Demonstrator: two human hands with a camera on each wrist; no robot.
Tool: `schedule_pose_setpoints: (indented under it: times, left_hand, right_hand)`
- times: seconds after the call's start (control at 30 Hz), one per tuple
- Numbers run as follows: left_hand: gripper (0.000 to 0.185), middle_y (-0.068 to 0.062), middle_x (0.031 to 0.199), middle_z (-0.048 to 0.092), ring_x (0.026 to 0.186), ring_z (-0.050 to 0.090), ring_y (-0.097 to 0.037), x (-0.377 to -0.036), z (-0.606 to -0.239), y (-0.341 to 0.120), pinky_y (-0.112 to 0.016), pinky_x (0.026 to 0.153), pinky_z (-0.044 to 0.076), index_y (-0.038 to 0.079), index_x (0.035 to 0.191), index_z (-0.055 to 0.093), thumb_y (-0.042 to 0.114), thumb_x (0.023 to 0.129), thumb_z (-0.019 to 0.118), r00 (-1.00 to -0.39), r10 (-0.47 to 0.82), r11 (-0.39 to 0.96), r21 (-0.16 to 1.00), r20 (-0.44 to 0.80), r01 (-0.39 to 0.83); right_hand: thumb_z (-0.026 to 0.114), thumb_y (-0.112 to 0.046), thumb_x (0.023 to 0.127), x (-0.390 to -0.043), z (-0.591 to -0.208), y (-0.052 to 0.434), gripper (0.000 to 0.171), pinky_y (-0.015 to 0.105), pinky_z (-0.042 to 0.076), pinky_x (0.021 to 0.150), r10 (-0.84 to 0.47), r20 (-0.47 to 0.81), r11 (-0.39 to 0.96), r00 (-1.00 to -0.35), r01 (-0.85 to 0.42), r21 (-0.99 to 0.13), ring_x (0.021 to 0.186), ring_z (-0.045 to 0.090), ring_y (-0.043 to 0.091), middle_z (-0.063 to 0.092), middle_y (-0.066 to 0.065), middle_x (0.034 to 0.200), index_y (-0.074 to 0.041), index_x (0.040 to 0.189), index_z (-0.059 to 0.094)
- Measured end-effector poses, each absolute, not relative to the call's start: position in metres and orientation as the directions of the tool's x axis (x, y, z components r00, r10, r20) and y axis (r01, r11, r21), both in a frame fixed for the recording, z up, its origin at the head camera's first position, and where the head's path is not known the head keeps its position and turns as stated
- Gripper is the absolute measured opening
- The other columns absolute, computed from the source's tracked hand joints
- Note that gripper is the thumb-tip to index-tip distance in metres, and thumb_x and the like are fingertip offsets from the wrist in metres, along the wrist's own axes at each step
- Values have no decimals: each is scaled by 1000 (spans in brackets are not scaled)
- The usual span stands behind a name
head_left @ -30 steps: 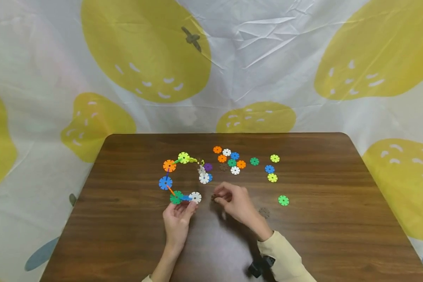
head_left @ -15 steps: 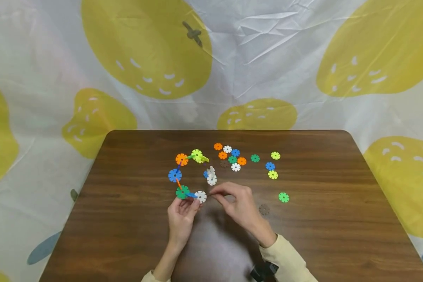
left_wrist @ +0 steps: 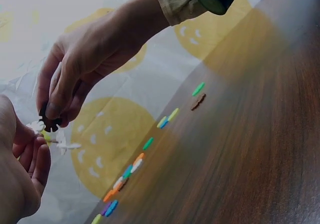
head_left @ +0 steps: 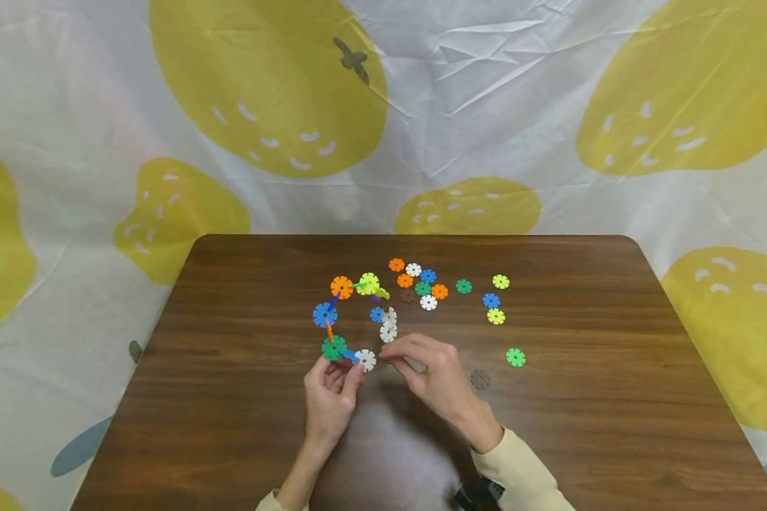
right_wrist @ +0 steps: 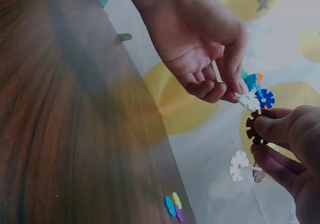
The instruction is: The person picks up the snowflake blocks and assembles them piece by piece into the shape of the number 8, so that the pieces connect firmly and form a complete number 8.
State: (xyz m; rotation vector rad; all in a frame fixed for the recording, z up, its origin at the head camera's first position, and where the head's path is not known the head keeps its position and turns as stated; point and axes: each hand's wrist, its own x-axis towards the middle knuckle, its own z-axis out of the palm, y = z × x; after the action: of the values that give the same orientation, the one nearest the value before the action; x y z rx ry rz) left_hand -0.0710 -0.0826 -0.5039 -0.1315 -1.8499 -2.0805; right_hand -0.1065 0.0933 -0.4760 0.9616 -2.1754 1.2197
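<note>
My left hand [head_left: 330,404] pinches the white disc [head_left: 366,360] at the near end of a curved chain of notched plastic discs. The chain runs through a green disc [head_left: 334,348], a blue disc [head_left: 324,314], an orange disc [head_left: 341,287] and a yellow-green disc [head_left: 367,284], with other discs slotted crosswise between them. Its other end has a white disc [head_left: 388,331]. My right hand [head_left: 444,380] pinches a brown disc [right_wrist: 253,128] between thumb and fingers. In the right wrist view the brown disc's edge is right at the held white disc's rim.
Loose discs lie on the wooden table [head_left: 613,426]: a cluster with an orange disc [head_left: 439,292] and a white disc [head_left: 428,302], and farther right a light green disc [head_left: 515,357]. A brown disc [head_left: 480,379] lies beside my right wrist. A lemon-print cloth [head_left: 473,128] hangs behind.
The chain has shifted right and turned a little in my left hand, bringing its white end disc nearer my right fingers. My right hand has moved slightly left, still pinching the brown disc.
</note>
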Motion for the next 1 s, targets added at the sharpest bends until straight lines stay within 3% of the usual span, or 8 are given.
schedule_pose_setpoints:
  times: [0.23, 0.63, 1.0]
  left_hand:
    - [12, -30, 79, 60, 69, 64, -4, -69, -501, -81, -15, 62, 56, -20, 93, 57, -20, 83, 64, -919, -201, -32, 935, 340, 353]
    - [13, -24, 80, 60, 71, 63, -2, -69, -501, -81, -16, 63, 57, -19, 93, 57, -20, 82, 65, -916, -202, -25, 933, 346, 358]
    - [11, -19, 81, 62, 71, 63, -2, -67, -505, -83, -15, 63, 57, -19, 92, 58, -21, 83, 64, -914, -217, -24, 934, 344, 357]
  right_hand:
    - [81, 7, 78, -104, -479, 92, 17, 25, 60, 84, -288, 716, 386, -635, -762, -520, 86, 75, 21, 77, 7, 93, -5, 90, 79]
    - [82, 7, 76, -102, -479, 88, 17, 25, 60, 79, -272, 748, 432, -606, -771, -468, 85, 72, 19, 76, 5, 91, -5, 88, 80]
    - [83, 6, 76, -99, -483, 85, 16, 25, 60, 76, -250, 739, 458, -625, -749, -478, 82, 71, 18, 76, 4, 88, -7, 86, 80]
